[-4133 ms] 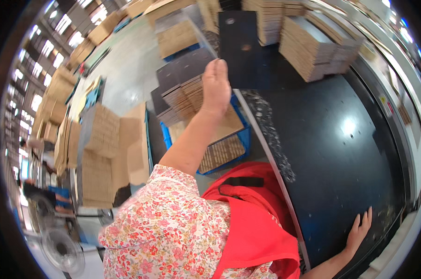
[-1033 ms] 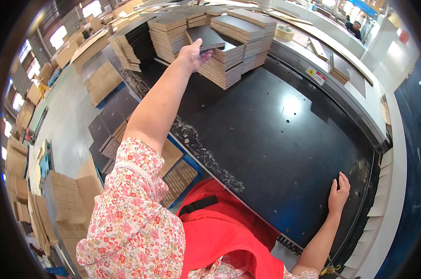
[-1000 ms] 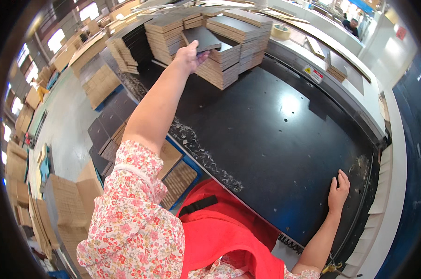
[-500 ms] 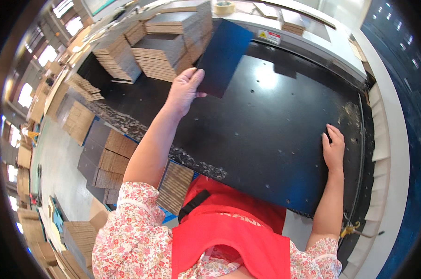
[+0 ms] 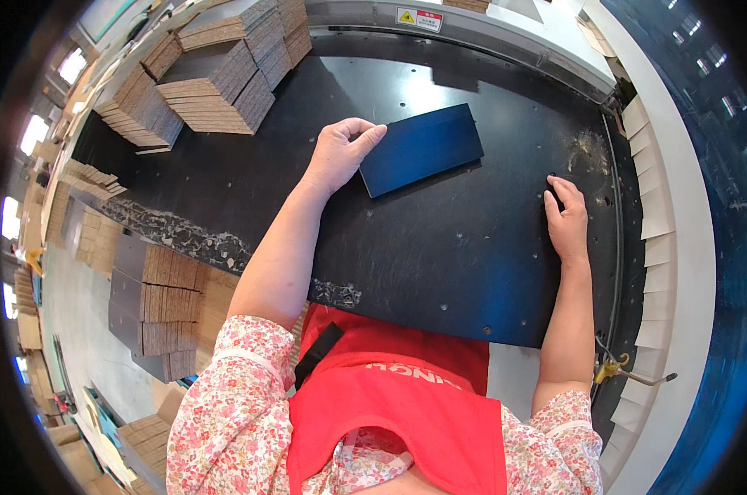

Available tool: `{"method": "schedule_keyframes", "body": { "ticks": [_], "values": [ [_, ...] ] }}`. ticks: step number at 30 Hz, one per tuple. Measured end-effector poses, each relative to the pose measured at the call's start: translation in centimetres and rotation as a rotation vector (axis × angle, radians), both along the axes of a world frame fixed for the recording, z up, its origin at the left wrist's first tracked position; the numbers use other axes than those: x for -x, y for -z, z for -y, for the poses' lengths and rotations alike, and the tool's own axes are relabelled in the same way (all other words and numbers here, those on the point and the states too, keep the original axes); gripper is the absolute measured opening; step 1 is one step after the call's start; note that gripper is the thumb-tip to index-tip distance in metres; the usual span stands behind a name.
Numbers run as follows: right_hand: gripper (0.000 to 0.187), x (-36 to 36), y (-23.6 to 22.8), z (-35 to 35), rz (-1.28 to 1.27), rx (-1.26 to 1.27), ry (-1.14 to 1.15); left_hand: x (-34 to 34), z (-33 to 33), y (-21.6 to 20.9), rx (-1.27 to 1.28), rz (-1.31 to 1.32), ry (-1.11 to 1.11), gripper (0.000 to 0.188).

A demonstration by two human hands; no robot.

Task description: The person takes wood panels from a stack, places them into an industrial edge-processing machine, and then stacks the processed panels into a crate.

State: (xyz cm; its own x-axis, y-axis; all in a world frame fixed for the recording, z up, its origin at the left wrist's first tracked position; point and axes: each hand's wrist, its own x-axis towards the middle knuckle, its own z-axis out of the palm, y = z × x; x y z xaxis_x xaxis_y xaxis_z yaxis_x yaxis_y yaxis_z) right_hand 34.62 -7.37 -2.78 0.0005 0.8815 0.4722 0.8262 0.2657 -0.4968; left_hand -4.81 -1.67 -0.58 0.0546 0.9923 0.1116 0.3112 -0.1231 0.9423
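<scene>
My left hand pinches the left corner of a dark rectangular board, thumb on top. The board's face is smooth with a bluish sheen. It is tilted a little over the middle of the black table, and a thin shadow lies along its near right edge. I cannot tell whether its lower edge touches the surface. Farther right, my right hand rests on the table with thumb and fingers apart, holding nothing that shows.
Stacks of dark-faced particle boards stand at the table's far left. More board stacks sit below its left edge. A white machine frame with a warning label runs along the back. A yellow-handled air gun hangs at the lower right.
My left hand has brought the board down and nearer from beside the stacks, turning it from steep to nearly flat. My right hand stays on the table. The whole view has shifted.
</scene>
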Motion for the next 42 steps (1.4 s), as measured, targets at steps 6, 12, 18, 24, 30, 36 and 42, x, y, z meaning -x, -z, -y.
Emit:
{"method": "schedule_keyframes", "body": {
  "ticks": [6, 12, 18, 24, 30, 36, 42],
  "values": [
    [0.028, 0.1, 0.0, 0.0, 0.006, 0.008, 0.007, 0.5, 0.5, -0.6, 0.014, -0.024, 0.095, 0.028],
    [0.029, 0.4, -0.4, 0.0, 0.012, 0.024, 0.024, -0.2, 1.9, -1.8, -0.470, -0.286, 0.029, 0.021],
    [0.029, 0.3, -0.3, 0.1, 0.025, 0.035, 0.022, -1.0, 1.3, -0.7, -0.822, -0.622, 0.148, 0.028],
    [0.030, 0.3, -0.4, 0.4, 0.009, 0.040, 0.002, -1.3, 1.6, 0.0, -0.658, -0.625, 0.183, 0.032],
    [0.030, 0.4, -0.6, 0.6, 0.024, 0.056, -0.001, -0.7, 1.6, 0.4, -0.548, -0.513, 0.132, 0.038],
    [0.032, 0.3, -0.3, 1.0, 0.081, 0.042, -0.048, -0.3, 1.5, 0.6, -0.415, -0.462, 0.119, 0.046],
    [0.031, 0.2, -0.6, 1.4, 0.127, 0.068, -0.036, -0.3, 1.6, 0.3, -0.370, -0.429, 0.143, 0.047]
  ]
}}
